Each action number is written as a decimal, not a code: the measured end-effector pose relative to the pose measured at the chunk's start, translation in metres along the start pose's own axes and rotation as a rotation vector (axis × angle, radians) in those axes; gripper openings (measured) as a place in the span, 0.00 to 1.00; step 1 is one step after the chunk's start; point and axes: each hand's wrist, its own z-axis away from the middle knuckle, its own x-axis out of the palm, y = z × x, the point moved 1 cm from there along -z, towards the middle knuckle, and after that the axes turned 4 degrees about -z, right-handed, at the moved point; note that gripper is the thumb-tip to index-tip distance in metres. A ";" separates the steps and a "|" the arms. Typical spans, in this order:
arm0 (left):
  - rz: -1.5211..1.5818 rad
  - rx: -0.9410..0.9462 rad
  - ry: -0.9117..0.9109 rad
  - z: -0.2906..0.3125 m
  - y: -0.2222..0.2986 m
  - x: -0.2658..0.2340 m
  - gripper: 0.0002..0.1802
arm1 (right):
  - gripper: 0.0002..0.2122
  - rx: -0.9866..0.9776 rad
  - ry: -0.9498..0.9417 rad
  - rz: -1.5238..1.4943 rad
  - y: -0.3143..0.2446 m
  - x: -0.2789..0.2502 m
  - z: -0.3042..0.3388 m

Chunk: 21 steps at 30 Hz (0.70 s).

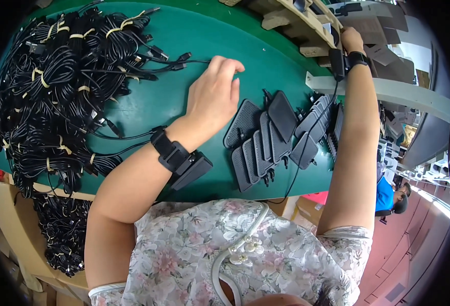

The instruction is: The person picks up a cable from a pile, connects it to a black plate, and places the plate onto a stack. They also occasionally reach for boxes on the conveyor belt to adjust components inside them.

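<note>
My left hand [213,94] hovers over the green table with its fingers loosely bent and the thumb apart from the index finger. A thin black cable [197,61] with plugs runs up to its knuckles; no grip on it shows. At the far right my right hand [352,40] reaches to a wooden rack [306,18]. Its fingers are curled at the rack's edge, and whatever they hold is hidden. Between my arms lie several flat black pads [258,150] with rounded corners, mesh faces and short plugs, overlapping in rows.
Bundled black cables [56,71] with pale ties heap over the table's [184,30] left side. More bundles fill a cardboard box [0,204] below. A white metal bar [388,91] crosses at the right, near cardboard pieces [370,30]. A person in blue [385,194] is farther off.
</note>
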 end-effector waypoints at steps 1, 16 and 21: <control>-0.006 -0.003 -0.003 0.005 -0.002 -0.001 0.11 | 0.14 -0.013 0.022 -0.012 -0.007 -0.003 0.002; -0.015 0.086 -0.058 0.009 -0.006 -0.003 0.11 | 0.29 -0.438 -0.218 -0.310 -0.117 -0.073 0.284; -0.007 0.183 -0.122 0.011 0.000 0.006 0.14 | 0.30 -0.523 -0.121 -0.533 -0.109 -0.042 0.316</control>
